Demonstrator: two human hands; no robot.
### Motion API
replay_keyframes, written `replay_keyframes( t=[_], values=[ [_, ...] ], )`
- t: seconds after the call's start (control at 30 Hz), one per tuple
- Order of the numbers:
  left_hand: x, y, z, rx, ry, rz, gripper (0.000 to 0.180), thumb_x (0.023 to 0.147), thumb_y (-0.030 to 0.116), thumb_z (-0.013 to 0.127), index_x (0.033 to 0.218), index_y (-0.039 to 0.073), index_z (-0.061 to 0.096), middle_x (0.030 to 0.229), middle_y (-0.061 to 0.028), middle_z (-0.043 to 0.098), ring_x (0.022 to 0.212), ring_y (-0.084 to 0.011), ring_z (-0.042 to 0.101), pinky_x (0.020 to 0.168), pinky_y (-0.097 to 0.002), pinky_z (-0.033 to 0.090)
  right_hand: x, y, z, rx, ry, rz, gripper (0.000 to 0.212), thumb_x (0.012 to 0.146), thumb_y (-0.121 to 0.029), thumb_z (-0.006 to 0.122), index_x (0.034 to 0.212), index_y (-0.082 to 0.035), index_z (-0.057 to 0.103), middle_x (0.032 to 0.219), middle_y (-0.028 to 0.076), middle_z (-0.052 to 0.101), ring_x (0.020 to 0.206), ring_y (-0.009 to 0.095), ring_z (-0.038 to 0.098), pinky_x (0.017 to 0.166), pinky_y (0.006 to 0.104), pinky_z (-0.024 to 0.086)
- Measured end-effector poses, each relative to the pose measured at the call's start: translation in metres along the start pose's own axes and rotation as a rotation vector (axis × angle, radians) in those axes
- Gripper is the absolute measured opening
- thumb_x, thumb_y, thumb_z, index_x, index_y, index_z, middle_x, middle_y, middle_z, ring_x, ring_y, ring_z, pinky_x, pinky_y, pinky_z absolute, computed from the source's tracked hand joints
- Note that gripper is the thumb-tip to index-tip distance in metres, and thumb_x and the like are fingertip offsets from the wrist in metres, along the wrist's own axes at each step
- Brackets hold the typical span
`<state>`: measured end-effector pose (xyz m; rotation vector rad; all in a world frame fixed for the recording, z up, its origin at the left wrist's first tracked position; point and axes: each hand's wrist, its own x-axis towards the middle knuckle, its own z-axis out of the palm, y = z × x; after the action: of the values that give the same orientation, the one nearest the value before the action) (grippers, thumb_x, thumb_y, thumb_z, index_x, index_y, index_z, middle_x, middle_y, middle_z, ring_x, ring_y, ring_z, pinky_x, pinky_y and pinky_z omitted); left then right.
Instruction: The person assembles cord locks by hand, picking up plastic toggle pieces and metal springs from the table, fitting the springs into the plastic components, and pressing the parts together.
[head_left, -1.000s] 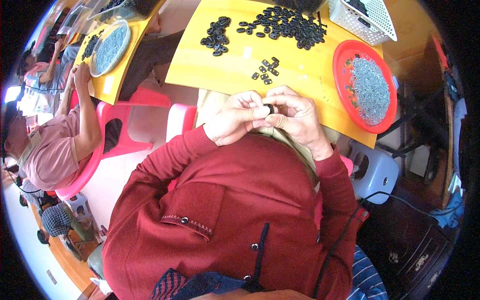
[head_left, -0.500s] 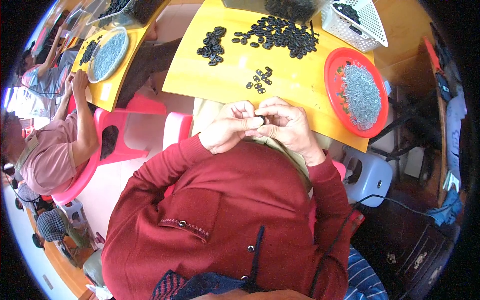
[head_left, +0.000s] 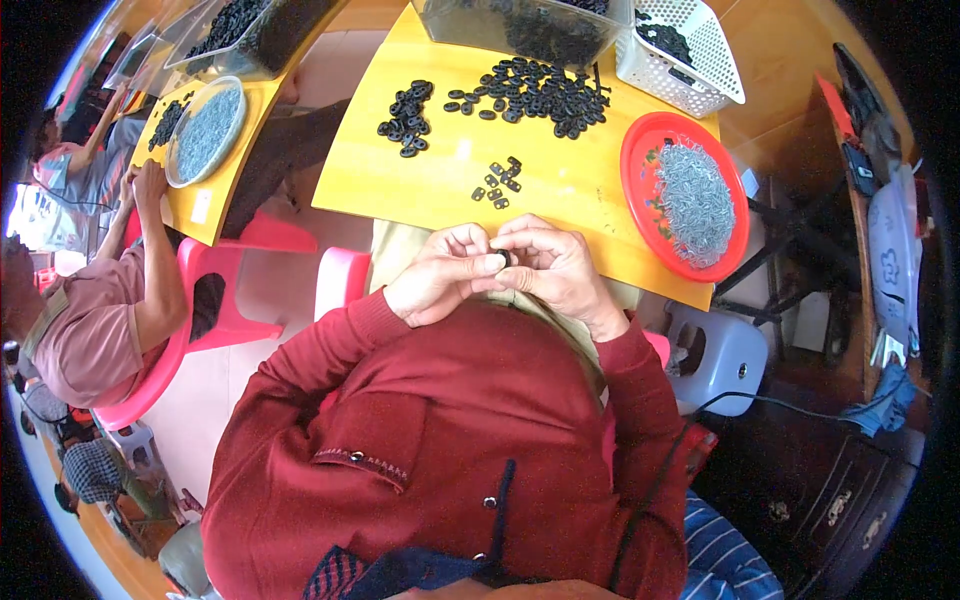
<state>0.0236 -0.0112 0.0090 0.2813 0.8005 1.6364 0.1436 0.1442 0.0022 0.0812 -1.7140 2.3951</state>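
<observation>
Between the fingertips of both my hands is a small black oval part [head_left: 503, 258], held just off the near edge of the yellow table [head_left: 350, 180]. My left hand [head_left: 445, 272] pinches it from the left, thumb on top. My right hand [head_left: 556, 268] grips it from the right with thumb and forefinger; whether a metal piece is there too is hidden. Beyond my hands lies a small group of black two-holed parts [head_left: 497, 183]. Farther back are a large spread of black oval parts [head_left: 530, 92] and a smaller pile of them [head_left: 405, 118].
A red plate [head_left: 640, 205] of small silvery metal pieces [head_left: 700, 205] sits at the table's right. Behind stand a white perforated basket [head_left: 715, 75] and a clear bin [head_left: 450, 25] of black parts. Leftward, another person [head_left: 110, 310] works at a second table with a bowl [head_left: 207, 130].
The whole view has shifted slightly, so the table and its contents appear a little farther left. My hands keep the same pinch on the black oval part.
</observation>
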Motion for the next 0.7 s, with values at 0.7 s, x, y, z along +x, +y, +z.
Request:
replay_keyframes(
  t=[0.7],
  values=[
    [0.0,0.001,-0.004,0.02,-0.046,0.013,0.006,0.089,0.004,0.064,0.088,0.008,0.059,0.091,-0.0041,0.063,0.083,-0.0126,0.063,0.074,-0.028,0.056,0.0,-0.004,0.007,0.005,0.046,-0.007,0.03,0.082,-0.005,0.073,0.108,0.005,0.063,0.107,0.006,0.056,0.092,0.012,0.059,0.075,0.0244,0.052]
  ],
)
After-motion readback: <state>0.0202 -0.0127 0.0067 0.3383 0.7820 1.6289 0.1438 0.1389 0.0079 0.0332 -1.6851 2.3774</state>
